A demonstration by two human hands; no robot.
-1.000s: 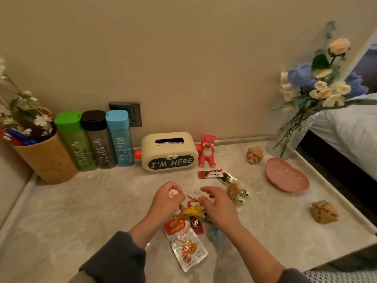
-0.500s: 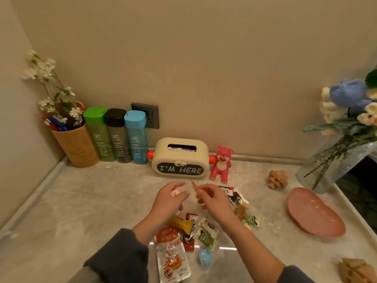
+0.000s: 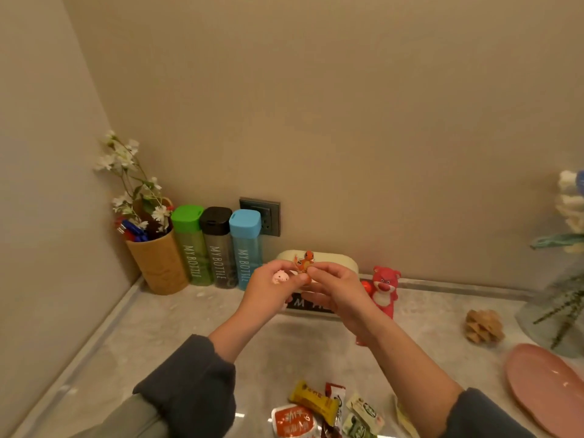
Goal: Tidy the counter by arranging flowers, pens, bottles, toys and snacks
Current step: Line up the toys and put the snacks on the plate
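Holds both hands up before the cream box: curls the fingers of the left hand round a pink pig toy, pinches an orange dragon figure in the fingertips of the right hand. Leaves open counter left of the box, out to the raised edge by the side wall. Hides most of the box's lettering behind them. Cuts off snack packets, nearer than the box, at the bottom border.

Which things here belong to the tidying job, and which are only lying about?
Job: orange toy, pink pig, red bear, bottles, snacks, pens, flowers.
Lying about: wall socket, tissue box.
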